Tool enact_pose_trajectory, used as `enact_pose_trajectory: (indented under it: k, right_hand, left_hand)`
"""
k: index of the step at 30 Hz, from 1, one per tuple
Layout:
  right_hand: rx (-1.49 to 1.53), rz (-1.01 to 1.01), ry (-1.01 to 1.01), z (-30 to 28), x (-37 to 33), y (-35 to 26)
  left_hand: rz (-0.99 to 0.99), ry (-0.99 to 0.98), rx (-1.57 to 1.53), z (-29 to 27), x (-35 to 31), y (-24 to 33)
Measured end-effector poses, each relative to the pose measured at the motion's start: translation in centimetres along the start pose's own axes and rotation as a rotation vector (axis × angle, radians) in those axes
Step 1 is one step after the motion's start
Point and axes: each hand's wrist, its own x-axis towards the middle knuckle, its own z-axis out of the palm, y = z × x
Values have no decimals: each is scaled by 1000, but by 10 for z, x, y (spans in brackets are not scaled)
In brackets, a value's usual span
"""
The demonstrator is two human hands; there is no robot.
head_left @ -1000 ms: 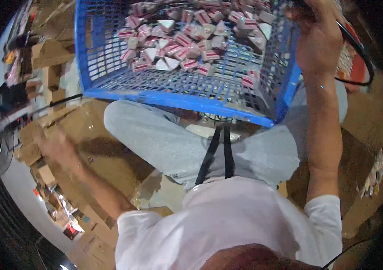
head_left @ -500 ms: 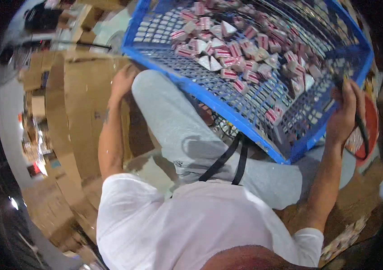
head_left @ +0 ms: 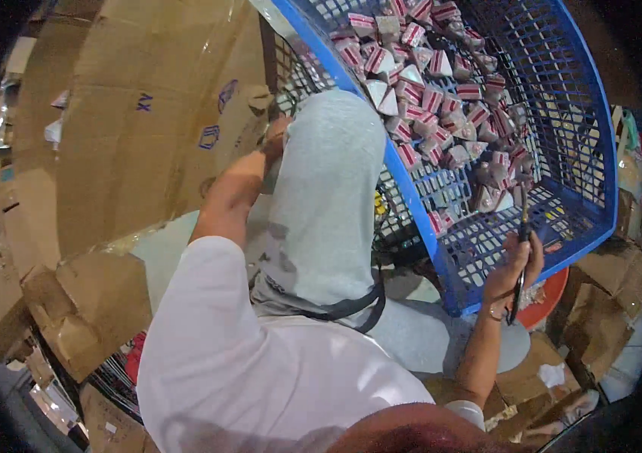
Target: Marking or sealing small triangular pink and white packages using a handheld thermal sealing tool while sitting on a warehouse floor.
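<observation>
My right hand (head_left: 516,268) is closed around a long thin black tool (head_left: 523,219), gripped along its shaft. The upper end points away from me, over the right part of a big blue plastic basket with latticed walls (head_left: 413,198); the lower end sticks out below my fist, near the wrist. Can't tell if the tip touches anything.

Basket sits tilted across my front, slanting down to the right, its near rim beside my left knee. Inside: a heap of small pale wedge-shaped pieces with pink-red stripes (head_left: 449,113), some showing white triangular faces. Most lie bunched in the far and middle part; a few are close to the near rim. The right hand is over the basket's near right corner, just short of the pieces.

My left hand (head_left: 279,136) is at the outer side of the left knee, mostly hidden by the leg of my light grey trousers (head_left: 325,196). Can't tell if it's wide, narrow or holding something.

Round red basin (head_left: 547,298) just beyond the right wrist, partly under the basket's corner. Large brown cardboard sheet (head_left: 132,151) on the left, more brown cardboard (head_left: 597,302) at right. Black strap (head_left: 344,306) lies across my lap, below a white T-shirt (head_left: 283,385).
</observation>
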Motion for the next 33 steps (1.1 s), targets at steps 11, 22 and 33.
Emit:
enact_pose_trajectory:
  k: [11,22,33]
  right_hand:
    - [-72,235,21,42,-92,6]
    - [-343,125,-57,57,-97,13]
    - [-186,150,-75,57,-91,17]
  left_hand:
    - [-45,-8,34,-6,-53,-35]
    - [82,7,191,27,13,46]
    - [446,383,296,-82,-52,117]
